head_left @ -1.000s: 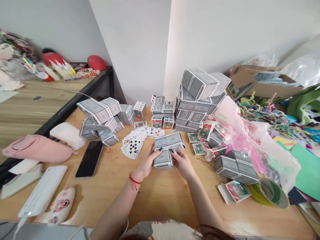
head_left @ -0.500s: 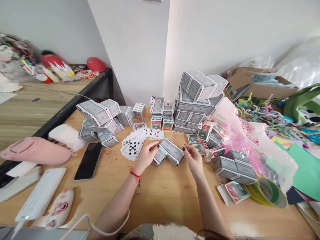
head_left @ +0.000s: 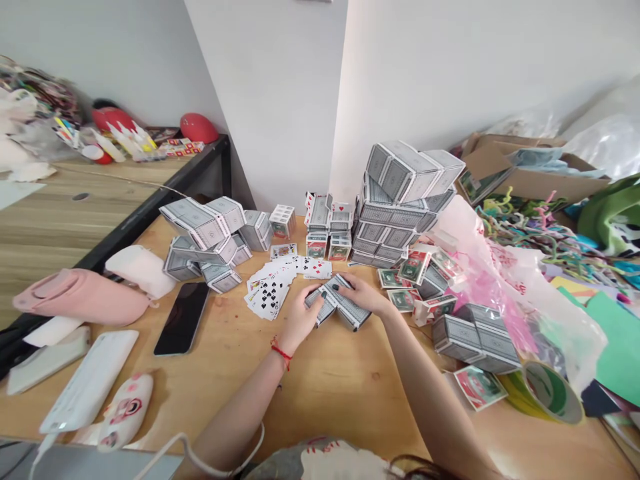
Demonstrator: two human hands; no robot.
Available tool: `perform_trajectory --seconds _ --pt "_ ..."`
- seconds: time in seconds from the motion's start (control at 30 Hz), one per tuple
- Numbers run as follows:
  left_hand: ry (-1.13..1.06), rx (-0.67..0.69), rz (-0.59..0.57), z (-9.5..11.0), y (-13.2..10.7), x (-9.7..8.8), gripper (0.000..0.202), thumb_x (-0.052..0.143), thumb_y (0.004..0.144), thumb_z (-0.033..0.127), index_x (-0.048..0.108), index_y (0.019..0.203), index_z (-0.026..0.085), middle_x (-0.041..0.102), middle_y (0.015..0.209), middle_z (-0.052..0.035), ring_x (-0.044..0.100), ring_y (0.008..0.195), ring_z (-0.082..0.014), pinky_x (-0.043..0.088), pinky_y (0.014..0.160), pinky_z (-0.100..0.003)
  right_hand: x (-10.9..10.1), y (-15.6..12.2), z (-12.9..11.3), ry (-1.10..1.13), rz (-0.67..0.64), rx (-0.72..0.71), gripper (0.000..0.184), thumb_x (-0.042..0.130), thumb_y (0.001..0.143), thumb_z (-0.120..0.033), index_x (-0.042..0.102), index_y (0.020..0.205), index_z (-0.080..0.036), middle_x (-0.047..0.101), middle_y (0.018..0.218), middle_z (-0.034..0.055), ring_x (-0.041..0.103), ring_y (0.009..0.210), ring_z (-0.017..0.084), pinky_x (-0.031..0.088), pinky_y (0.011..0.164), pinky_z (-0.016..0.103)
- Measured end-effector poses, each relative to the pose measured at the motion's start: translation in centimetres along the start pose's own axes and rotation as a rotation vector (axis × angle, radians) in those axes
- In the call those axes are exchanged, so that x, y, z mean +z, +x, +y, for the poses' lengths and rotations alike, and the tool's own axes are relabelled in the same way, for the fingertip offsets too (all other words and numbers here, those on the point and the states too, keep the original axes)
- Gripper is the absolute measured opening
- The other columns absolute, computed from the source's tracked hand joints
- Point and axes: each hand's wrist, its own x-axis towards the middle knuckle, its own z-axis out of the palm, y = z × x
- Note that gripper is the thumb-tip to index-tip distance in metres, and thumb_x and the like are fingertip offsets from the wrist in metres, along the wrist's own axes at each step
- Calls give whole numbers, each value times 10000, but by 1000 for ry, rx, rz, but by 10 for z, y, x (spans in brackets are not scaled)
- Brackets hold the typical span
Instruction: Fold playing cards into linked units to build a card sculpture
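In the middle of the table lies a block of joined playing-card boxes [head_left: 350, 309], its faces covered in grey patterned card backs. My left hand [head_left: 301, 319] is closed on its left end, thumb on top. From behind, my right hand [head_left: 364, 294] grips its far side, with fingertips on the upper face near the middle seam. Just beyond my left hand, loose playing cards [head_left: 270, 287] are fanned out face up. Behind the block stand small card-box stacks [head_left: 317, 220], and a tall tower of card boxes [head_left: 395, 207] rises at the right.
At left are another card-box pile [head_left: 200, 233], a black phone [head_left: 182, 319], a pink pouch [head_left: 80, 297] and a white power bank [head_left: 90, 380]. At right lie card packs [head_left: 415, 265], a plastic bag [head_left: 540, 293], a yellow tape roll [head_left: 550, 393] and another card-box block [head_left: 475, 340].
My right hand has moved left from beside the block onto its top and far side. My left hand has closed round the left end. The view has shifted slightly.
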Motion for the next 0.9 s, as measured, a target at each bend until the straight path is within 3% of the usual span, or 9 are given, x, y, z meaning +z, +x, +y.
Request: perform_trajectory --seconds 0.4,0.57,0.73,0.9 --pt "76 81 24 -2 7 6 221 524 787 335 550 966 208 604 1012 -46 546 984 -200 414 888 -389 9 -10 -6 -319 -33 64 406 381 866 -318 382 1238 -154 582 1091 116 555 981 202 385 880 355" --pt "100 143 -70 -1 14 -4 262 523 794 316 517 1032 208 572 1065 -55 526 1020 -193 400 911 -386 15 -14 7 -135 62 56 487 398 849 -363 343 1287 -156 497 1238 116 458 1141 197 324 972 363" --pt "28 213 -101 -9 7 -15 551 625 718 361 390 1195 213 471 1217 -91 459 1135 -215 360 969 -391 16 -25 17 73 176 114 562 362 853 -376 223 1363 -184 395 1352 86 382 1225 164 292 1013 350" --pt "68 222 -168 -12 -9 -17 664 637 706 365 311 1273 249 423 1275 -92 415 1182 -241 366 970 -412 33 -40 0 -416 291 114 590 368 843 -357 235 1356 -98 400 1327 169 362 1234 241 318 993 391"
